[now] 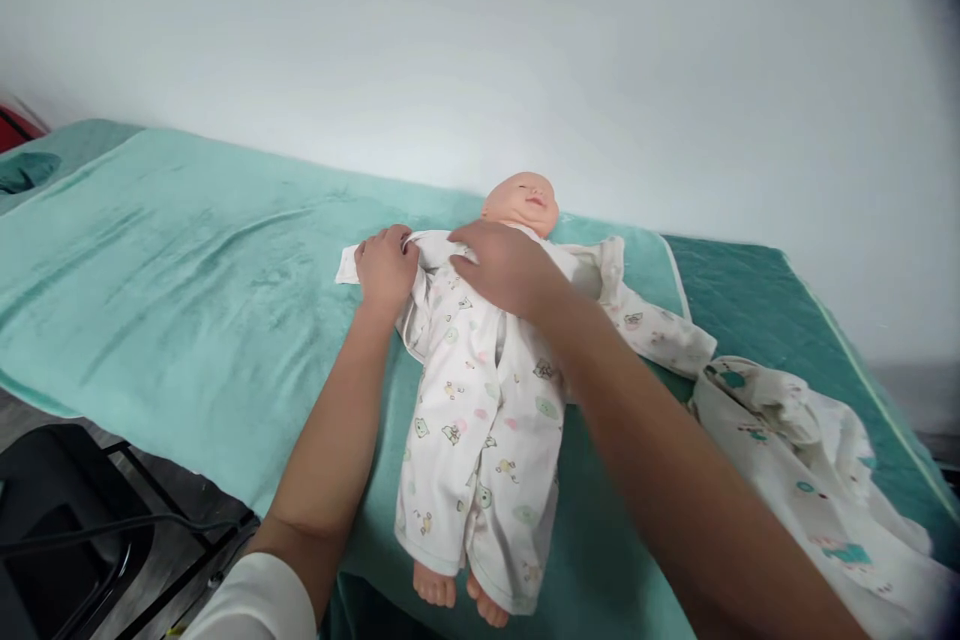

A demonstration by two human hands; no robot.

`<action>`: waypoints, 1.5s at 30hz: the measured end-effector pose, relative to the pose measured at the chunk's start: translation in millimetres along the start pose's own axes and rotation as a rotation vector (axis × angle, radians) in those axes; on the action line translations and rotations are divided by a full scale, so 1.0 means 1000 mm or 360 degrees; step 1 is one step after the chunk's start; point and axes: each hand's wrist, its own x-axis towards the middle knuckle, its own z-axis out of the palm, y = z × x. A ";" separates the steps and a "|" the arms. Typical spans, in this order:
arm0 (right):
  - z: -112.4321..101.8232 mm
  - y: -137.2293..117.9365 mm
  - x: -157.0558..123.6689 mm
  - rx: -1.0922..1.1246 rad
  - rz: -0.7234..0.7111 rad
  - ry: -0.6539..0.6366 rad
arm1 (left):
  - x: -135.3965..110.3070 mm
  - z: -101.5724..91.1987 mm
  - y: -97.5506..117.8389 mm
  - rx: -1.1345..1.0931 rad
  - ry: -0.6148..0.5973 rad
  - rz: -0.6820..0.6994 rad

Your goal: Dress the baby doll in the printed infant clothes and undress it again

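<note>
A baby doll [529,200] lies on its back, head toward the wall, with its bare feet [435,585] at the near edge. White printed pants [480,440] cover its legs. A white printed baby top [585,270] is around its upper body, with one sleeve [660,328] stretched out to the right. My left hand [386,268] is closed around the left-side sleeve, whose cuff sticks out beyond my fingers. My right hand [506,265] rests over the doll's chest on the cloth, thumb and fingers apart. The doll's arms are hidden.
A light green blanket [187,250] covers the bed, with a darker green cover [739,290] at the right. Another white printed baby garment [802,480] lies crumpled at the right. A black chair [75,510] stands at lower left. The wall [450,50] is behind.
</note>
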 end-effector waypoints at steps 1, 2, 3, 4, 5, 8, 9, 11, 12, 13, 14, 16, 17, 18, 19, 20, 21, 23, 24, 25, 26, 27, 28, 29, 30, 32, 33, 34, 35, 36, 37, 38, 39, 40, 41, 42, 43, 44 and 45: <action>0.002 -0.013 0.013 -0.0152 -0.0030 -0.0191 | 0.000 0.000 0.000 0.0004 -0.0007 0.0000; 0.005 -0.022 0.025 -0.0284 -0.0054 -0.0321 | 0.000 0.000 -0.001 0.0008 -0.0017 0.0003; 0.009 -0.029 0.036 -0.0390 -0.0068 -0.0381 | -0.001 -0.001 -0.001 0.0014 -0.0029 0.0007; 0.014 -0.033 0.045 -0.0476 -0.0080 -0.0408 | -0.001 -0.001 -0.001 0.0022 -0.0040 0.0013; 0.018 -0.036 0.052 -0.0534 -0.0088 -0.0416 | -0.001 -0.001 -0.001 0.0032 -0.0047 0.0016; 0.028 -0.036 0.066 -0.0583 -0.0080 -0.0506 | -0.002 -0.002 0.000 0.0074 -0.0054 0.0011; 0.028 -0.036 0.068 -0.0571 -0.0063 -0.0556 | -0.002 -0.002 0.000 0.0087 -0.0056 0.0008; 0.027 -0.034 0.070 -0.0550 -0.0037 -0.0616 | -0.003 -0.002 0.000 0.0102 -0.0051 0.0009; 0.025 -0.034 0.071 -0.0552 -0.0037 -0.0616 | -0.003 -0.003 0.000 0.0103 -0.0041 0.0013; 0.022 -0.032 0.071 -0.0562 -0.0045 -0.0604 | -0.004 -0.003 0.000 0.0099 -0.0026 0.0017; 0.020 -0.031 0.071 -0.0575 -0.0060 -0.0588 | -0.004 -0.003 0.000 0.0090 -0.0009 0.0022; 0.014 -0.026 0.070 -0.0585 -0.0095 -0.0564 | -0.005 -0.004 -0.002 0.0059 0.0020 0.0027; 0.011 -0.023 0.068 -0.0589 -0.0103 -0.0558 | -0.006 -0.004 -0.003 0.0042 0.0040 0.0028; 0.007 -0.021 0.066 -0.0598 -0.0108 -0.0550 | -0.006 -0.004 -0.004 0.0024 0.0064 0.0026; 0.003 -0.017 0.064 -0.0613 -0.0110 -0.0537 | -0.007 -0.004 -0.006 0.0008 0.0086 0.0018; -0.002 -0.014 0.062 -0.0632 -0.0107 -0.0519 | -0.007 -0.004 -0.008 -0.0008 0.0105 0.0003; -0.007 -0.011 0.058 -0.0650 -0.0094 -0.0498 | -0.008 -0.004 -0.010 -0.0025 0.0118 -0.0019; -0.019 -0.005 0.051 -0.0673 -0.0047 -0.0449 | -0.009 -0.004 -0.013 -0.0056 0.0120 -0.0084; -0.025 -0.001 0.048 -0.0664 -0.0014 -0.0423 | -0.009 -0.004 -0.015 -0.0067 0.0108 -0.0121; -0.031 0.002 0.044 -0.0636 0.0030 -0.0392 | -0.010 -0.004 -0.016 -0.0071 0.0088 -0.0153; -0.036 0.005 0.041 -0.0592 0.0080 -0.0350 | -0.010 -0.004 -0.016 -0.0070 0.0066 -0.0180; -0.040 0.008 0.039 -0.0536 0.0120 -0.0303 | -0.010 -0.004 -0.016 -0.0068 0.0039 -0.0194; -0.042 0.009 0.037 -0.0480 0.0148 -0.0256 | -0.010 -0.005 -0.016 -0.0069 0.0018 -0.0193; -0.043 0.010 0.035 -0.0436 0.0160 -0.0219 | -0.010 -0.005 -0.015 -0.0074 0.0008 -0.0173; -0.042 0.010 0.034 -0.0416 0.0153 -0.0202 | -0.011 -0.006 -0.013 -0.0075 0.0016 -0.0140; -0.034 0.005 0.035 -0.0441 0.0091 -0.0225 | -0.012 -0.009 -0.008 -0.0043 0.0082 -0.0057; -0.028 0.001 0.036 -0.0470 0.0048 -0.0260 | -0.012 -0.010 -0.006 -0.0005 0.0119 -0.0009; -0.022 -0.003 0.038 -0.0501 0.0010 -0.0294 | -0.012 -0.010 -0.004 0.0042 0.0142 0.0045; -0.016 -0.008 0.040 -0.0527 -0.0028 -0.0322 | -0.013 -0.010 -0.002 0.0086 0.0141 0.0112; -0.010 -0.013 0.042 -0.0543 -0.0056 -0.0343 | -0.013 -0.010 0.000 0.0119 0.0110 0.0192; -0.006 -0.016 0.044 -0.0542 -0.0074 -0.0362 | -0.013 -0.009 0.001 0.0137 0.0052 0.0277; -0.003 -0.019 0.044 -0.0520 -0.0080 -0.0383 | -0.012 -0.007 0.002 0.0146 -0.0021 0.0357; -0.002 -0.021 0.044 -0.0480 -0.0073 -0.0401 | -0.012 -0.006 0.002 0.0149 -0.0093 0.0422; -0.003 -0.021 0.043 -0.0427 -0.0057 -0.0419 | -0.012 -0.004 0.003 0.0151 -0.0154 0.0463; -0.004 -0.020 0.039 -0.0363 -0.0036 -0.0424 | -0.012 -0.003 0.004 0.0157 -0.0196 0.0479; -0.007 -0.017 0.034 -0.0291 -0.0005 -0.0403 | -0.012 -0.002 0.004 0.0172 -0.0214 0.0471; -0.009 -0.013 0.028 -0.0208 0.0034 -0.0355 | -0.011 -0.001 0.004 0.0195 -0.0211 0.0446; -0.012 -0.006 0.020 -0.0111 0.0079 -0.0274 | -0.011 -0.001 0.004 0.0223 -0.0196 0.0413; -0.013 0.002 0.010 0.0001 0.0133 -0.0159 | -0.011 -0.001 0.004 0.0255 -0.0177 0.0376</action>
